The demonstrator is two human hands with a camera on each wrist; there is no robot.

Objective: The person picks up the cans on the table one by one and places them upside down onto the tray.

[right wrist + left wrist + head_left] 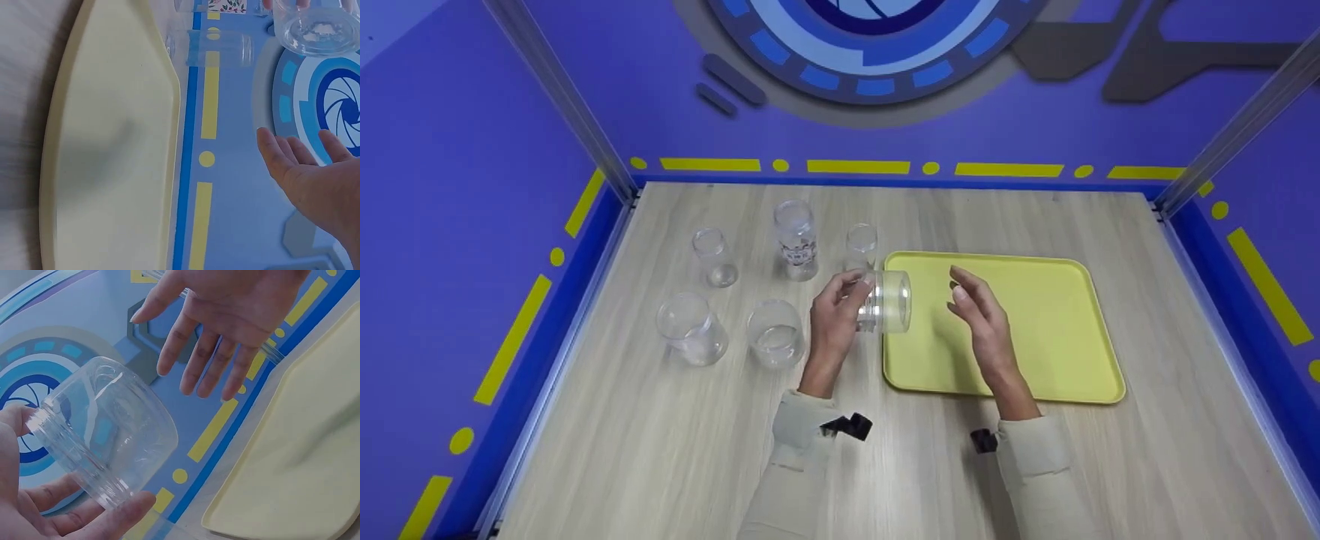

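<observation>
My left hand (834,319) grips a clear, empty wide-mouthed jar (895,301) by its threaded neck. The jar lies sideways in the grasp, its base turned toward my right hand, near the left edge of a yellow tray (1065,337). In the left wrist view, thumb and fingers wrap the neck of the jar (129,422). Above the tray hangs my right hand (988,326), holding nothing, fingers extended and palm facing the jar. The right wrist view shows this hand (315,180) with its fingers apart from the jar's base (320,36).
Left of the tray stand several clear vessels: a tall printed one (796,244), a small narrow one (712,259), another slim one (862,240) behind my left hand, and two wider ones (690,330) in front. Blue panels (607,105) enclose the wooden table (1170,465) at back and sides.
</observation>
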